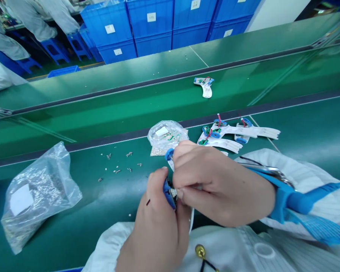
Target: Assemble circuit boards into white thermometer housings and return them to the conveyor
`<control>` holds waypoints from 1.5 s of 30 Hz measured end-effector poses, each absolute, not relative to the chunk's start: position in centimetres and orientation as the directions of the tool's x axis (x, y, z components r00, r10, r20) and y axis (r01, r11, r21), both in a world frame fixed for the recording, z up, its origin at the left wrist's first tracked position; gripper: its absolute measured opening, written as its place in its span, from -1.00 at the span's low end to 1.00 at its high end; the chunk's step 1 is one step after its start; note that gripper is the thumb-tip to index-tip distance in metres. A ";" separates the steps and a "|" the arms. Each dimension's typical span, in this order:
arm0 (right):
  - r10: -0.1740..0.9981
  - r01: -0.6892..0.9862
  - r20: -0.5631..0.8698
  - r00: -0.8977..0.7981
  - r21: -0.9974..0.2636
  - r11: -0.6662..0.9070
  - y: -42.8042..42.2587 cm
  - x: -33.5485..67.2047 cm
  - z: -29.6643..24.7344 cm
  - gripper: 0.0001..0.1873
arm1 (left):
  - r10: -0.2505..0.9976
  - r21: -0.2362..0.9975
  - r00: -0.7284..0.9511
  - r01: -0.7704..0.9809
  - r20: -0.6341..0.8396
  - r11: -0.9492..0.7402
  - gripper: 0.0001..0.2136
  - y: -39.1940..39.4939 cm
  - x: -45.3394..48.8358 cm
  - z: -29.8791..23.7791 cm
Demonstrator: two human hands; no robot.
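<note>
My left hand [155, 223] and my right hand [215, 185] meet close in front of me over the green bench. Together they grip a small white and blue part [169, 190]; the left thumb presses its blue ring, and the right fingers pinch its top, mostly hiding it. A blue strap [283, 200] circles my right wrist. Behind the hands lies a small clear bag of tiny pieces [166, 136]. Several white handle-shaped parts with blue rings and small boards [232, 134] lie to the right of it.
A larger clear bag of small metal pieces [35, 196] lies at the left. Loose tiny pieces [119, 164] are scattered on the bench. One more white part [205, 86] rests on the green conveyor belt. Blue crates [158, 26] stand behind; people in light coats stand far left.
</note>
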State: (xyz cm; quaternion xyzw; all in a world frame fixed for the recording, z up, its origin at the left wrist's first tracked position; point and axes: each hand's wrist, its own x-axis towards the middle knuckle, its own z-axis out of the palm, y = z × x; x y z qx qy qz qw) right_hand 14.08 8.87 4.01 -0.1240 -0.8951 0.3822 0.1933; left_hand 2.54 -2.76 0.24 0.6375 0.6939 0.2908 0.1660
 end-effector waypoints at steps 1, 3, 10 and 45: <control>0.376 0.072 0.260 -0.889 -0.732 0.677 8.7 14.2 3.9 -0.73 | 0.977 0.558 -0.136 0.829 0.166 0.021 -0.57 -2.7 2.6 0.3; 0.388 0.072 0.266 -0.883 -0.738 0.671 8.6 14.2 3.4 -0.73 | 0.971 0.478 -0.129 0.878 0.202 0.017 -0.60 -2.4 2.8 0.1; 0.611 0.434 0.152 -0.777 -0.574 0.695 16.2 12.4 1.2 -0.77 | 0.971 0.592 -0.197 0.802 0.133 0.081 -0.34 0.0 1.2 -1.3; 0.177 0.219 -0.283 -0.943 -0.924 -0.313 11.0 21.3 -4.9 -0.72 | 0.950 0.920 0.127 -0.241 -0.285 0.308 -0.54 2.4 1.2 -4.9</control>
